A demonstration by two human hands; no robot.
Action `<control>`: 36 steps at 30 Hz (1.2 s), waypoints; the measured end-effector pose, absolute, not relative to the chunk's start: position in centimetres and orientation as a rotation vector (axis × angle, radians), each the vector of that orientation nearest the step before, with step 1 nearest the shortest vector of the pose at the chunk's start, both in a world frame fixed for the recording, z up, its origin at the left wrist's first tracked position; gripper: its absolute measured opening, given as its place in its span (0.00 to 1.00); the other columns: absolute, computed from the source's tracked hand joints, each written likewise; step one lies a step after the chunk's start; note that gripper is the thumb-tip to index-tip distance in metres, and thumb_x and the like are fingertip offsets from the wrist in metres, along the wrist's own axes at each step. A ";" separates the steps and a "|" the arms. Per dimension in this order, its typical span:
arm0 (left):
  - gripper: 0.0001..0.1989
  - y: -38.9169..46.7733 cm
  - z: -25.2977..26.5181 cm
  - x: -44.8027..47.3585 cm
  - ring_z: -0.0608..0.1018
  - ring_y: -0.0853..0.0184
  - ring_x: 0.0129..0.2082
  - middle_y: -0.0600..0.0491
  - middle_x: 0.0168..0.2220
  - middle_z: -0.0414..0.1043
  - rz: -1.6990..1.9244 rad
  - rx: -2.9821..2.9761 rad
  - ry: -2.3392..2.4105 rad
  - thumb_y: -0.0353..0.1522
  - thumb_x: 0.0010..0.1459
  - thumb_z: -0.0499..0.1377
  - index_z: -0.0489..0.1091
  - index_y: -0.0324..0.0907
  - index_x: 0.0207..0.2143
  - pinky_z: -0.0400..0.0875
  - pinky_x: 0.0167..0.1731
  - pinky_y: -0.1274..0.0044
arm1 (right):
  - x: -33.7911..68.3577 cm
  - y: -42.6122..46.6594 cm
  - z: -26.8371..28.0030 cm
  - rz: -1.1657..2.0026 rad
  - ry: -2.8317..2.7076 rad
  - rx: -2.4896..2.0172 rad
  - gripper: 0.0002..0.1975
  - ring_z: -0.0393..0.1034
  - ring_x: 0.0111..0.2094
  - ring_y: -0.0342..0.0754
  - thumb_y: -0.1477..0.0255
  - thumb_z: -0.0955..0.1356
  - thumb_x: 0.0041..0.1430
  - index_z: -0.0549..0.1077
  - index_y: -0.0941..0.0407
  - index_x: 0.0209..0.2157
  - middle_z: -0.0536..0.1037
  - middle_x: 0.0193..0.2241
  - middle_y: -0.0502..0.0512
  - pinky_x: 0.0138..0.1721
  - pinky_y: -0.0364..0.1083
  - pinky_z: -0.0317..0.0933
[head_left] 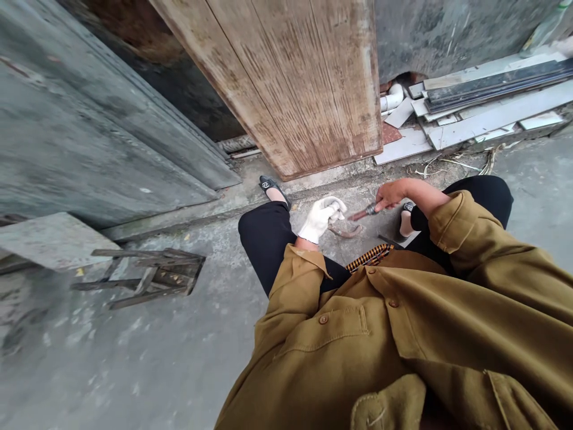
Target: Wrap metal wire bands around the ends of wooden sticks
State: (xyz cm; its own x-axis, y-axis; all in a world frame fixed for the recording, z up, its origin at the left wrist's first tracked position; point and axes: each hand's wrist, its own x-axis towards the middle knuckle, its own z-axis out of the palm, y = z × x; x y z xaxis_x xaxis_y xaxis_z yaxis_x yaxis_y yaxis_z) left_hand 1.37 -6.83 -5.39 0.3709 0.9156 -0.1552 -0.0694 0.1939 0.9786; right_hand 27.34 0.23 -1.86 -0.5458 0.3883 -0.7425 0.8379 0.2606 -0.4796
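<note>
My left hand [321,219], in a white knit glove, is closed with its fingers curled in; what they pinch is hidden. Just below and beside it shows a curved, rusty-brown piece [348,233], whose near end meets the glove. From the right, my bare right hand [390,195] is wrapped round a brown stick-like tool [359,215] with a grey-black band near the grip. The tool points toward the glove, above the curved piece. Whether the two touch, I cannot tell. Both hands are low between my knees, over the concrete.
A worn wooden door panel [308,89] leans ahead. White boards and strips [492,119] are stacked along the wall at right, near a white pipe [393,97]. A small wooden stool [152,278] lies on its side at left, by a pale slab [54,242].
</note>
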 end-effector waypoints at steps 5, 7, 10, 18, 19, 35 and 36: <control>0.15 -6.4 -6.1 1.7 0.68 0.74 0.18 0.55 0.19 0.67 0.881 1.180 0.947 0.41 0.55 0.63 0.73 0.35 0.30 0.58 0.20 0.80 | 26.0 -1.9 -0.9 -1.750 1.831 0.553 0.25 0.58 0.18 0.38 0.51 0.72 0.50 0.71 0.61 0.26 0.68 0.18 0.47 0.22 0.41 0.52; 0.16 -6.4 -6.8 2.4 0.68 0.74 0.19 0.54 0.21 0.68 0.809 1.208 1.033 0.42 0.54 0.63 0.73 0.35 0.30 0.58 0.19 0.81 | 26.2 -1.9 0.0 -1.917 1.958 0.544 0.27 0.58 0.19 0.37 0.47 0.72 0.49 0.70 0.60 0.26 0.69 0.19 0.47 0.23 0.40 0.53; 0.18 -6.6 -7.6 3.3 0.68 0.74 0.18 0.55 0.19 0.66 0.670 1.232 1.008 0.44 0.55 0.62 0.73 0.35 0.30 0.58 0.19 0.82 | 27.6 -0.7 1.0 -2.168 2.353 1.092 0.27 0.58 0.20 0.38 0.46 0.67 0.55 0.71 0.59 0.31 0.70 0.21 0.48 0.23 0.40 0.53; 0.24 -7.8 -5.8 3.8 0.61 0.76 0.14 0.60 0.14 0.56 0.480 1.136 0.690 0.48 0.55 0.63 0.74 0.32 0.34 0.56 0.18 0.80 | 28.8 2.2 -1.3 -0.940 2.325 1.965 0.21 0.65 0.25 0.43 0.55 0.66 0.62 0.76 0.60 0.32 0.73 0.22 0.55 0.27 0.43 0.53; 0.24 -7.9 -5.5 3.7 0.61 0.76 0.14 0.59 0.14 0.57 0.476 1.139 0.694 0.48 0.54 0.63 0.74 0.32 0.32 0.55 0.18 0.80 | 28.5 2.0 -1.5 -0.833 2.312 1.847 0.20 0.66 0.26 0.44 0.56 0.67 0.62 0.77 0.60 0.31 0.74 0.23 0.56 0.28 0.43 0.53; 0.24 -8.0 -5.5 3.7 0.65 0.73 0.18 0.59 0.16 0.58 0.550 1.200 0.719 0.49 0.57 0.60 0.73 0.34 0.35 0.65 0.26 0.78 | 29.2 -0.2 1.8 -2.567 2.296 1.070 0.32 0.55 0.18 0.37 0.43 0.67 0.53 0.70 0.61 0.37 0.67 0.20 0.47 0.18 0.39 0.48; 0.24 -8.1 -5.5 3.9 0.65 0.73 0.18 0.59 0.16 0.57 0.517 1.210 0.699 0.49 0.57 0.60 0.74 0.34 0.35 0.65 0.26 0.78 | 29.3 0.2 1.6 -2.496 2.348 1.295 0.32 0.55 0.18 0.37 0.42 0.65 0.55 0.69 0.60 0.36 0.67 0.20 0.48 0.18 0.39 0.48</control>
State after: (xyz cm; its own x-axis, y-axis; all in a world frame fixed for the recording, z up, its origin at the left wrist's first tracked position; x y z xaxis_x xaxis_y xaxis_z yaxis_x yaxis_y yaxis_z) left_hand 3.94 -8.14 -5.50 0.6867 0.6964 -0.2086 0.0042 0.2831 0.9591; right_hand 29.26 0.17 1.56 -0.6337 0.7626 -0.1299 0.0831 -0.0999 -0.9915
